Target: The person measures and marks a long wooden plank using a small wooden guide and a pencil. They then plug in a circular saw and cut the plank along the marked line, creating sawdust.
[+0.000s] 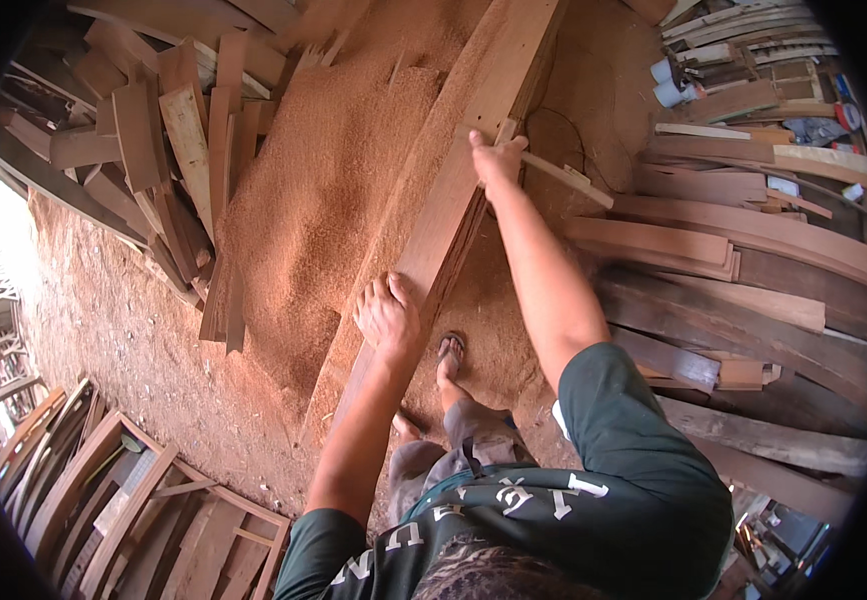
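Main risk: board (443,215) could skid or tip if L hand (390,315) & R hand (496,160) load it unevenly, esp. w/ loose sawdust (303,220) alongside, prob. slick. R fingers could catch splinters or a pinch b/c they curl at the edge, right by a jutting stick (573,182); knocking that might jog the grip. Foot (451,350) is near board's R side, so a drop could hit toes.

Board runs diag. under both hands, from near body to top of view. L: palm down, fingers part-bent on top, nearer body; can't tell if gripping or just pressing. R: farther up, partly closed, has board's R edge; can't tell re stick.
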Demonstrator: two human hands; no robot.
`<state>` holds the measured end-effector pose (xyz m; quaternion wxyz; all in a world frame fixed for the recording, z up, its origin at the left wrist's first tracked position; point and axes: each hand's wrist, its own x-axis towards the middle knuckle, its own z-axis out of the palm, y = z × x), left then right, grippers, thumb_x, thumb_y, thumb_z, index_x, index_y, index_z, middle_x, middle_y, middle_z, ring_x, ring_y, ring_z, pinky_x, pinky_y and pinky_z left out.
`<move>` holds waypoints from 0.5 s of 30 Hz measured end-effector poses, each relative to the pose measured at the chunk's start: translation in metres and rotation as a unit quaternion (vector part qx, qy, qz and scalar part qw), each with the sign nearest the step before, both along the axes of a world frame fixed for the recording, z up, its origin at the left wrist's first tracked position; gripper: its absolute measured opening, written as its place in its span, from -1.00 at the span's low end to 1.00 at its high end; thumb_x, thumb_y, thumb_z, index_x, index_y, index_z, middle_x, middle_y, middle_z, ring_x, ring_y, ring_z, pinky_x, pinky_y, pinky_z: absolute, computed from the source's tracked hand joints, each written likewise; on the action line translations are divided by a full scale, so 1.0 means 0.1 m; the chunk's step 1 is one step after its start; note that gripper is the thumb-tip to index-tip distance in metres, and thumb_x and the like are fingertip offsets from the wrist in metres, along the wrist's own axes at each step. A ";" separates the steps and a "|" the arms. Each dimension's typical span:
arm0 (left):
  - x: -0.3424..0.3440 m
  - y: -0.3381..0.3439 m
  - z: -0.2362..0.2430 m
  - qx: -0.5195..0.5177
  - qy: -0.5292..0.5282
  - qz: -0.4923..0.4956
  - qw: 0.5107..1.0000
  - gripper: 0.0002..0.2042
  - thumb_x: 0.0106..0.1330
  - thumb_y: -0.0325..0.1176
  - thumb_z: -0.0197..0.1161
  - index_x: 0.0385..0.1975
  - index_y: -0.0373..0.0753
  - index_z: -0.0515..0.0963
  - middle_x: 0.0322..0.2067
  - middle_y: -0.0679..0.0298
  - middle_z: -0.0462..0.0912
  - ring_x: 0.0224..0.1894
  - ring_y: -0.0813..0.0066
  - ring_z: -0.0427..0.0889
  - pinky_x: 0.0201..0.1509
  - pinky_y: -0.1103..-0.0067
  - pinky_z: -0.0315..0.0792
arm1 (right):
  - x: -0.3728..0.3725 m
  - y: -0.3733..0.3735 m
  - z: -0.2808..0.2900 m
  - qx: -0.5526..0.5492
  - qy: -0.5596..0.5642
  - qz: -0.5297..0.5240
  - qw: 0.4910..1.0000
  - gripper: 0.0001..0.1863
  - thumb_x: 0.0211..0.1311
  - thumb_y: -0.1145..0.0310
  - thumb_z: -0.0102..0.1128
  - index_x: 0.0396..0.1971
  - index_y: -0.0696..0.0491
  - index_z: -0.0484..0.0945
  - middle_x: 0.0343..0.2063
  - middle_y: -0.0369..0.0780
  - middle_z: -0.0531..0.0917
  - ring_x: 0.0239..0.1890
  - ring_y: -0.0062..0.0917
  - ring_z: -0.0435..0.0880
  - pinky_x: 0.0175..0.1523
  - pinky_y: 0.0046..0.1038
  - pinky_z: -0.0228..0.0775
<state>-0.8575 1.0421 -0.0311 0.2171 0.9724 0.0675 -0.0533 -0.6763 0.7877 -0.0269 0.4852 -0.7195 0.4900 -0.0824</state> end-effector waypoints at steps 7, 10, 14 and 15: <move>0.08 0.02 0.01 0.006 0.006 0.008 1.000 -0.58 0.56 -0.06 -0.08 -0.04 -0.19 0.67 -0.07 0.07 0.73 0.10 0.01 0.60 0.28 0.17 0.37 | 0.06 0.06 0.20 0.053 0.055 0.044 0.996 -0.04 0.38 0.07 0.31 0.46 0.22 -0.13 0.31 0.27 0.38 0.27 -0.01 0.56 0.41 -0.22 0.44; 0.06 0.04 -0.05 0.001 -0.001 0.028 1.000 -0.58 0.55 -0.06 -0.08 -0.14 -0.22 0.67 -0.09 0.05 0.73 0.08 -0.01 0.60 0.25 0.16 0.39 | -0.61 0.83 0.27 0.044 0.061 0.071 0.995 -0.03 0.37 0.04 0.30 0.45 0.23 -0.13 0.29 0.25 0.33 0.22 -0.03 0.52 0.26 -0.16 0.49; 0.13 -0.01 -0.01 0.001 -0.020 0.018 1.000 -0.58 0.55 -0.07 -0.08 -0.17 -0.24 0.66 -0.11 -0.01 0.72 0.05 -0.06 0.59 0.23 0.13 0.39 | -1.16 1.39 0.19 0.035 0.067 0.062 0.995 -0.12 0.29 -0.01 0.39 0.29 0.22 0.07 -0.07 0.17 0.65 -0.09 -0.01 0.74 0.01 -0.14 0.62; 0.13 0.00 0.01 0.008 -0.029 0.013 0.999 -0.58 0.55 -0.07 -0.09 -0.17 -0.24 0.66 -0.12 -0.02 0.72 0.05 -0.07 0.59 0.22 0.13 0.39 | -1.12 1.32 0.19 0.044 0.054 0.047 0.996 -0.14 0.28 -0.01 0.40 0.26 0.22 0.09 -0.10 0.15 0.67 -0.10 -0.02 0.74 -0.01 -0.14 0.61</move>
